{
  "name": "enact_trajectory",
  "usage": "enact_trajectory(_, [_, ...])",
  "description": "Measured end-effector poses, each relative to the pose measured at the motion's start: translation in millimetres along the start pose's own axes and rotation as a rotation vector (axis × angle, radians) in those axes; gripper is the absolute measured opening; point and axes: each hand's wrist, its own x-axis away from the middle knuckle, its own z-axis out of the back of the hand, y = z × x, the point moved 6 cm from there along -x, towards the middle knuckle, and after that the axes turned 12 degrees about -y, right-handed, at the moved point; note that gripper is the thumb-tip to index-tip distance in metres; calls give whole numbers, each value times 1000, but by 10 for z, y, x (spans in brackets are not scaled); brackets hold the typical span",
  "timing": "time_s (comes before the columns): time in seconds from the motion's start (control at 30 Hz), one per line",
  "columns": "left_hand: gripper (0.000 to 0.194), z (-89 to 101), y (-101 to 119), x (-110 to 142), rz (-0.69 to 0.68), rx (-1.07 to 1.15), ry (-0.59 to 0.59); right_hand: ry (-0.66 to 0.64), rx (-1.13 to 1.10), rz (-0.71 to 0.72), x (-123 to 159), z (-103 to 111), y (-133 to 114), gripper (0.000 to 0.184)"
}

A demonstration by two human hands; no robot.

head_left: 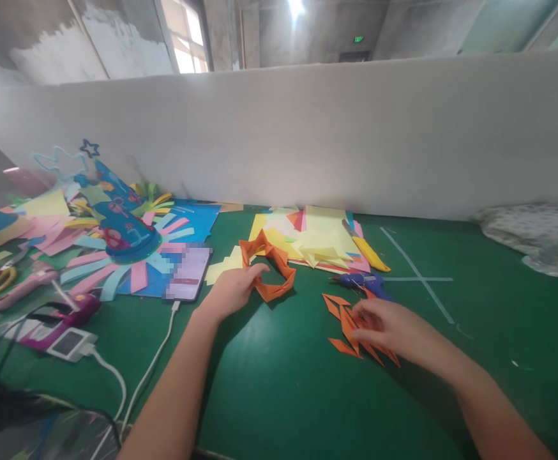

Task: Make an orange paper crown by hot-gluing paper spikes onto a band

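Note:
My left hand point(233, 291) grips the near-left side of an orange folded-paper ring point(279, 291), thumb and fingers closed on its edge. The ring stands tilted above the green table. On the right, my right hand point(384, 322) reaches down with curled fingers over a loose pile of pointed orange folded-paper pieces point(347, 326). Its fingertips touch the pile; whether a piece is pinched between them I cannot make out. A blue glue gun point(355, 280) lies just behind that pile.
Behind the ring lie stacked yellow paper sheets point(329, 223) and a yellow utility knife point(371, 254). Leftward are a charging phone point(190, 275), a blue party hat point(128, 223) on paper strips, a pink glue gun point(25, 287) and a power bank point(63, 338). A white partition point(308, 134) borders the back.

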Motion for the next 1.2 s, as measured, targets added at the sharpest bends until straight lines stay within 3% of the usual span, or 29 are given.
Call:
enact_trajectory(0.23, [44, 38, 2, 26, -22, 50, -21, 0, -28, -40, -79, -39, 14, 22])
enact_trajectory(0.37, [60, 176, 82, 128, -48, 179, -29, -9, -256, 23, -66, 27, 9, 26])
enact_trajectory(0.47, [60, 349, 170, 209, -77, 298, 71, -1, -581, 37, -85, 49, -79, 30])
enact_trajectory(0.57, [41, 493, 304, 253, -206, 470, 286, 31, -925, 74, -175, -10, -242, 34])
enact_trajectory(0.63, [33, 482, 424, 231, -298, 564, 336, 41, -1097, 118, -265, -90, -361, 34])
enact_trajectory(0.77, [30, 259, 695, 89, -388, 681, 135, 24, -1307, 135, -420, -277, -515, 35])
enact_trajectory(0.9, [18, 205, 795, 41, -415, 757, 179, -34, -1359, 153, -448, -371, -623, 36])
enact_trajectory(1.07, [16, 195, 715, 10, -284, 952, 231, -225, -1254, 162, -358, -411, -701, 35])
enact_trajectory(1.2, [22, 95, 635, -17, -166, 1162, 226, -205, -1136, 242, -285, -326, -668, 40])
